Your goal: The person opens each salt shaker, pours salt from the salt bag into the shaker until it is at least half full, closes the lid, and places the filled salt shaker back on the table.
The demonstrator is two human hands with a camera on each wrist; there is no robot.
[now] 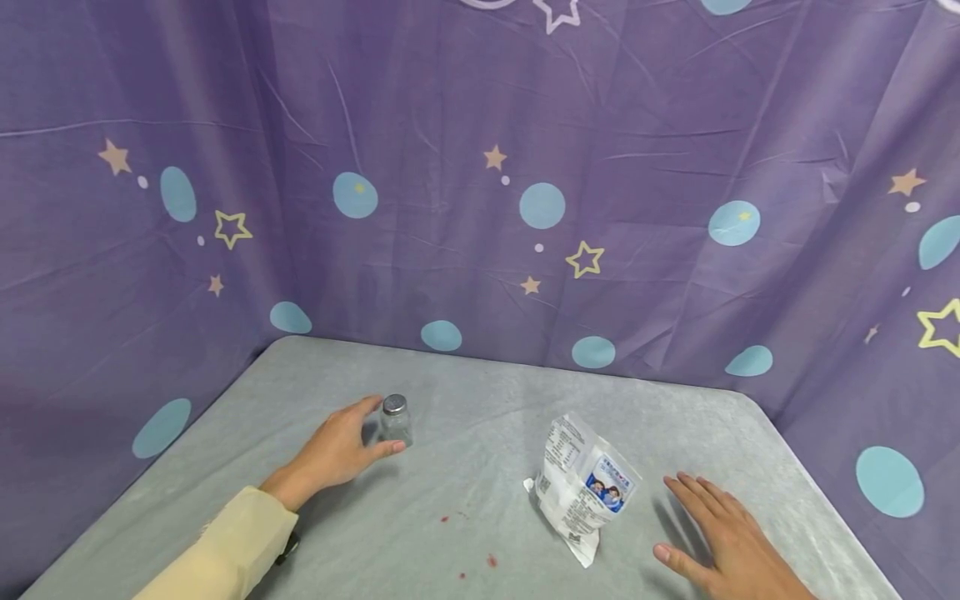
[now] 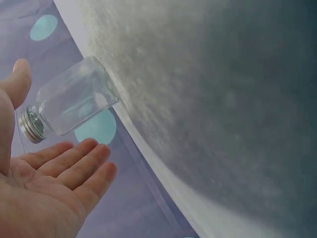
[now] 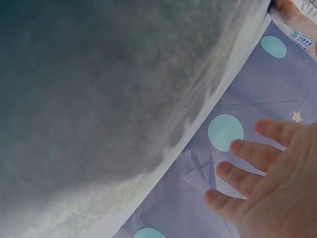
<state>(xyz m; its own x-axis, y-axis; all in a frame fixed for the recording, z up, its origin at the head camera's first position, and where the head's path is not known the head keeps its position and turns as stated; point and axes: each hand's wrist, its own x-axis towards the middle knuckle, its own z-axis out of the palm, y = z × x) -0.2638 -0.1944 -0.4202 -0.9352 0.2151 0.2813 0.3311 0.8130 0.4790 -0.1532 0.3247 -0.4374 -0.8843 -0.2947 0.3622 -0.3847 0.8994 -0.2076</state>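
Note:
A small glass shaker jar (image 1: 395, 423) with a metal lid stands upright on the left half of the table. My left hand (image 1: 341, 443) is right beside it, thumb and fingers spread apart around its near left side. In the left wrist view the clear jar (image 2: 74, 99) shows between the thumb and the straight fingers (image 2: 81, 166), with a gap to the palm. A white printed packet (image 1: 577, 492) stands tilted right of the middle. To its right my right hand (image 1: 723, 533) hovers with fingers extended, apart from the packet and holding nothing.
A grey cloth covers the table (image 1: 465, 467), with a few small red marks near the front middle. Behind and on both sides hangs a purple curtain (image 1: 450, 150) with stars and blue dots. Part of the packet (image 3: 302, 29) shows at the right wrist view's top corner.

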